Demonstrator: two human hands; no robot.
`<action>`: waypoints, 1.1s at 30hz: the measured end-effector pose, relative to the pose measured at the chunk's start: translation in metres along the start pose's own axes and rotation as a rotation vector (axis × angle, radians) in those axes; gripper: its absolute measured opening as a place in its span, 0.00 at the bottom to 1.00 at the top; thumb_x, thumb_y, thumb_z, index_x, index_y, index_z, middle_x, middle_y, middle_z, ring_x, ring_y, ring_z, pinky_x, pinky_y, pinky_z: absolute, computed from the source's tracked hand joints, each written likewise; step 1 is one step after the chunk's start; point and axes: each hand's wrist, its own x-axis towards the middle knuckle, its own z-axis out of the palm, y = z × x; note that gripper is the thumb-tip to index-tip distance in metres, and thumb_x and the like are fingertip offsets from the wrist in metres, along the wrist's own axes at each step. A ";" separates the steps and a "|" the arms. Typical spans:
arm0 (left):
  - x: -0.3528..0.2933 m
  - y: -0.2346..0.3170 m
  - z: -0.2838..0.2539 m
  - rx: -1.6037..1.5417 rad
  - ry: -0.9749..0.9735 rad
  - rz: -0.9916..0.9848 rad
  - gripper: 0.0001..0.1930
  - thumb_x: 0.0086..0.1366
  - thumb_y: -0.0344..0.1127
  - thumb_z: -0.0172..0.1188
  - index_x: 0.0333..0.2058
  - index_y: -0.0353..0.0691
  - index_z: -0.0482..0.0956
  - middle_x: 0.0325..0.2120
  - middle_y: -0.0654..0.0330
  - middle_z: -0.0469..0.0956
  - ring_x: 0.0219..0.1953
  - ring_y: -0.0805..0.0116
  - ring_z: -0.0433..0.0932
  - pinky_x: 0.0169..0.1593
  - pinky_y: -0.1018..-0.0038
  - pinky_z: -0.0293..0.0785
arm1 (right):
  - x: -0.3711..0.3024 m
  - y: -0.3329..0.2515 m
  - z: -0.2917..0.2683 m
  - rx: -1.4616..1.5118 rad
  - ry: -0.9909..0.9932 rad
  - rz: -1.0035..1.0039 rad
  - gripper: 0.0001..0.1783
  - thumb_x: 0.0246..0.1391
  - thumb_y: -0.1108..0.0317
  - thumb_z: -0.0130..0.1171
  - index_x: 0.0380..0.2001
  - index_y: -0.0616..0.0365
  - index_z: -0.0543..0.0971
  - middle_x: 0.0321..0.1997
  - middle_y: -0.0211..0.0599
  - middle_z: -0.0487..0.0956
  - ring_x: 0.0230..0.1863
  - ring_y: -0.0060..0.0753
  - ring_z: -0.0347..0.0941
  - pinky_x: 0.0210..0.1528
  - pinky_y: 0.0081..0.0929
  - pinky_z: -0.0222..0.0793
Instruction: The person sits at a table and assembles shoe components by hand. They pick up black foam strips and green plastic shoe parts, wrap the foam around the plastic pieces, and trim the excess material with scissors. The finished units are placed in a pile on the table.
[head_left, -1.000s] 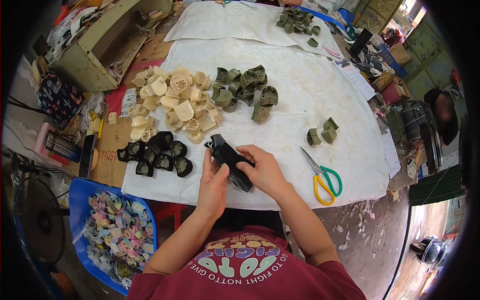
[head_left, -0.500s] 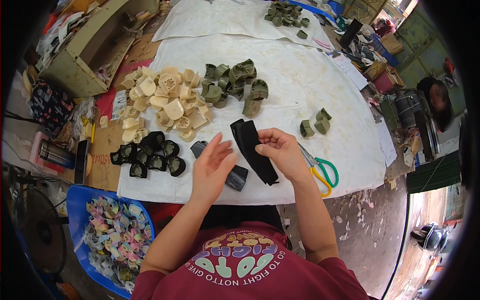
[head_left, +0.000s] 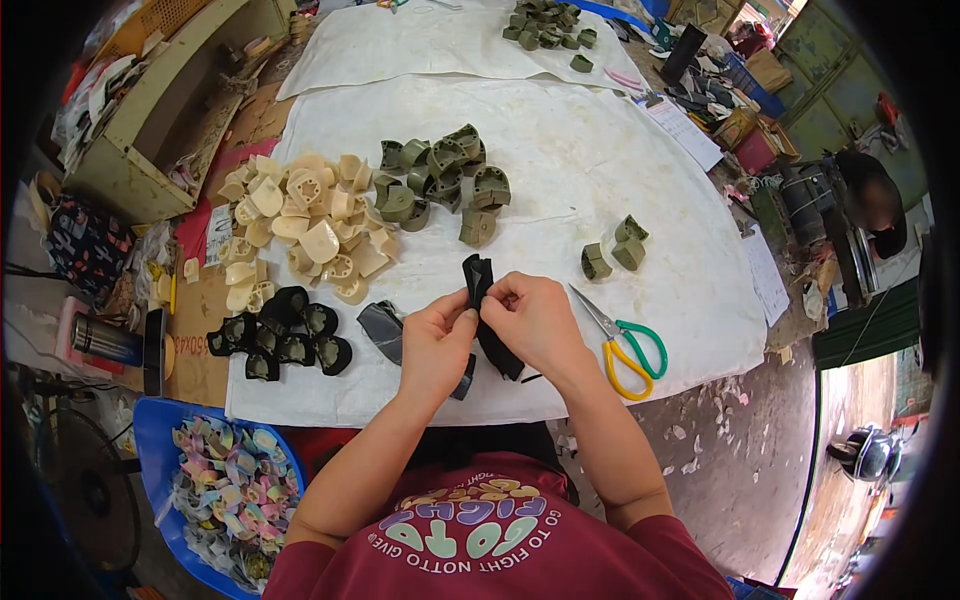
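Both hands meet over the front of the white-covered table, pinching a strip of black fabric [head_left: 497,350] that hangs upright between them. My left hand [head_left: 438,340] grips its edge with thumb and fingertips. On the other side my right hand [head_left: 527,318] has its fingers closed on the upper part. Under and beside my left hand lies a dark grey folded piece [head_left: 382,332], partly covered by the hand. Scissors [head_left: 625,345] with one green and one yellow handle lie right of my right hand. Several black-covered cup-shaped pieces [head_left: 290,335] sit to the left.
Beyond the hands are a pile of cream molded pieces [head_left: 310,225] and a cluster of olive-green ones [head_left: 450,175]. A few more green pieces [head_left: 615,250] lie at right. A blue basin [head_left: 150,440] of pastel pieces stands lower left. A person [head_left: 875,200] is at far right.
My left hand has moved right from beside the black fabric and now grips it too. The fabric is turned more upright, and my right hand has shifted onto its upper part.
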 end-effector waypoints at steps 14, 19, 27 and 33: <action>0.002 0.001 0.002 0.347 0.027 0.146 0.15 0.61 0.21 0.54 0.47 0.27 0.76 0.34 0.59 0.81 0.35 0.79 0.78 0.39 0.82 0.74 | 0.009 0.008 0.001 0.098 -0.090 0.057 0.12 0.45 0.67 0.60 0.26 0.67 0.82 0.21 0.46 0.80 0.23 0.34 0.77 0.29 0.29 0.72; 0.003 -0.001 0.002 0.432 0.072 0.201 0.15 0.60 0.22 0.54 0.46 0.29 0.77 0.29 0.58 0.81 0.30 0.78 0.77 0.34 0.80 0.74 | 0.009 0.007 0.001 0.130 -0.118 0.088 0.12 0.45 0.67 0.60 0.27 0.68 0.82 0.21 0.45 0.80 0.22 0.32 0.76 0.28 0.28 0.71; 0.002 -0.002 0.002 0.404 0.106 0.226 0.14 0.58 0.25 0.56 0.43 0.29 0.78 0.24 0.51 0.81 0.24 0.71 0.79 0.31 0.75 0.75 | 0.007 0.007 -0.001 0.278 -0.161 0.133 0.11 0.46 0.68 0.58 0.26 0.68 0.82 0.19 0.43 0.80 0.20 0.29 0.75 0.25 0.27 0.69; 0.001 -0.003 0.000 0.545 0.121 0.300 0.13 0.58 0.25 0.57 0.42 0.26 0.78 0.25 0.50 0.81 0.26 0.72 0.80 0.31 0.75 0.75 | 0.006 0.009 0.011 0.117 -0.043 0.032 0.10 0.44 0.69 0.59 0.24 0.68 0.80 0.19 0.45 0.78 0.20 0.33 0.75 0.27 0.30 0.70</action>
